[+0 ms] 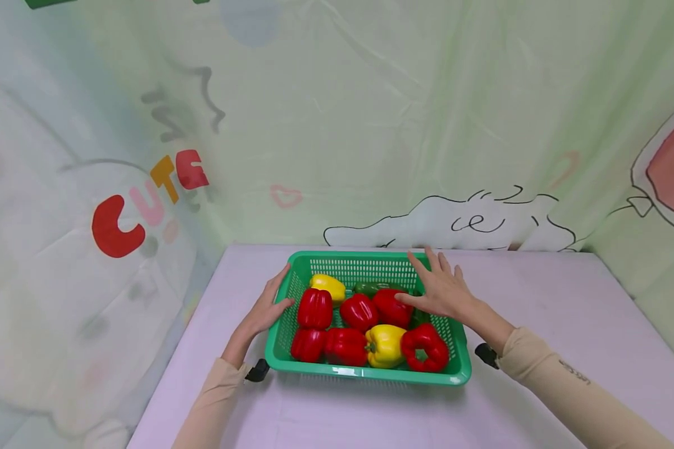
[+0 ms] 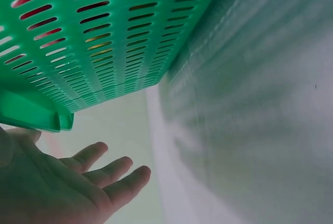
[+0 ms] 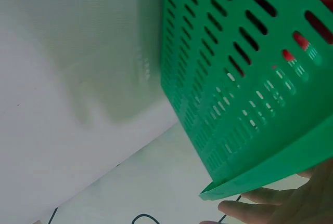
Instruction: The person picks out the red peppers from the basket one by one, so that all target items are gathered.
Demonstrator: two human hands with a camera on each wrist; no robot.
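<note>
A green plastic basket [image 1: 309, 366] with slotted walls holds several red bell peppers [image 1: 346, 347], a yellow bell pepper [image 1: 385, 346] in front and another yellow pepper [image 1: 327, 287] at the back left. Dark green vegetables [image 1: 371, 288] lie partly hidden behind the red ones. My left hand [image 1: 266, 308] is at the basket's left rim, thumb over the edge; in the left wrist view its fingers [image 2: 125, 187] extend loosely below the rim. Above the right rim my right hand [image 1: 444, 290] spreads its fingers, its thumb overlapping a red pepper [image 1: 390, 310] in the head view.
The basket stands on a table with a pale lilac cover [image 1: 528, 312], near its back edge. Behind hangs a light green printed curtain [image 1: 371, 125], with a cartoon drawing and coloured letters. Dark wrist devices [image 1: 487, 355] sit at both sleeves.
</note>
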